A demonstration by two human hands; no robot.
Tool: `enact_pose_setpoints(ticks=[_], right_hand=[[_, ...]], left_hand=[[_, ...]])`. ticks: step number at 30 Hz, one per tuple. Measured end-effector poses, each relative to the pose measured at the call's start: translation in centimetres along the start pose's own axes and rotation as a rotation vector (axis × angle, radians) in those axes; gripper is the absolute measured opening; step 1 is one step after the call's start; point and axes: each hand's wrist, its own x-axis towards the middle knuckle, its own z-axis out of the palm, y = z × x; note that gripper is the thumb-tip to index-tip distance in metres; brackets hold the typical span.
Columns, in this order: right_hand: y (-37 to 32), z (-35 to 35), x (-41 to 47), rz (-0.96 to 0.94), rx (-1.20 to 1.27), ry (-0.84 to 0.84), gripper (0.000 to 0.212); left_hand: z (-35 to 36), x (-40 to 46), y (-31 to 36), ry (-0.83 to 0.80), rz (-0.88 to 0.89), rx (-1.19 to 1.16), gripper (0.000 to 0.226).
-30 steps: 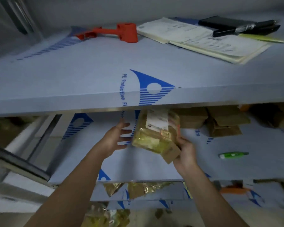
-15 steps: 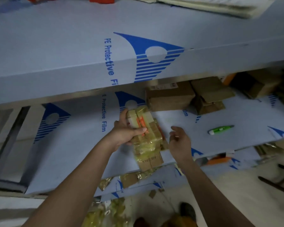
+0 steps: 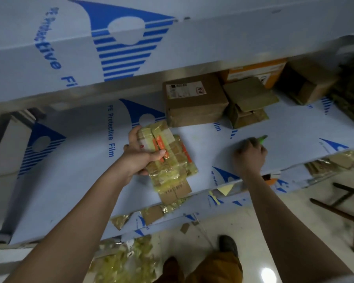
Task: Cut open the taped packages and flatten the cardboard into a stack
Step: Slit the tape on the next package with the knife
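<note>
My left hand [image 3: 138, 155] grips a small cardboard package [image 3: 170, 158] wrapped in yellowish tape with orange strips, holding it down on the film-covered middle shelf [image 3: 80, 180]. Its lower end sticks out past the shelf's front edge. To the right, my right hand [image 3: 250, 155] lies over the green cutter [image 3: 262, 138] on the shelf, fingers curling round it; only the cutter's tip shows, blurred.
Behind the package stand a labelled brown box [image 3: 194, 101], a smaller opened carton [image 3: 247, 103], an orange box [image 3: 258, 71] and another brown box [image 3: 307, 84]. The upper shelf [image 3: 172, 37] overhangs. Tape scraps [image 3: 127, 260] litter the floor by my shoe [image 3: 228, 245]. A wooden stool [image 3: 347, 213] stands at right.
My right hand let go of the package and moved right to the green cutter. My left hand took hold of the package and set it on the shelf. The camera tilted down.
</note>
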Motion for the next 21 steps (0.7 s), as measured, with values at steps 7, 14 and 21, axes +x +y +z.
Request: enact_pose_setpoints(ticks=[7,14,21], right_hand=[[-3.4,1.7,-6.2,-0.358,0.154,-0.099,0.047],[-6.5,-3.8,-7.6,-0.296,0.548,-0.244,0.066],[-12.1,-5.1,-9.9,-0.366,0.906,-0.444,0.06]], left_hand=[[0.7,-0.9,-0.2,0.023,0.022,-0.049,0.101],[0.9,-2.3,-0.6,0.049,0.052,-0.112,0.079],[1.6,-3.6,-1.1,0.052,0.078,-0.18,0.1]])
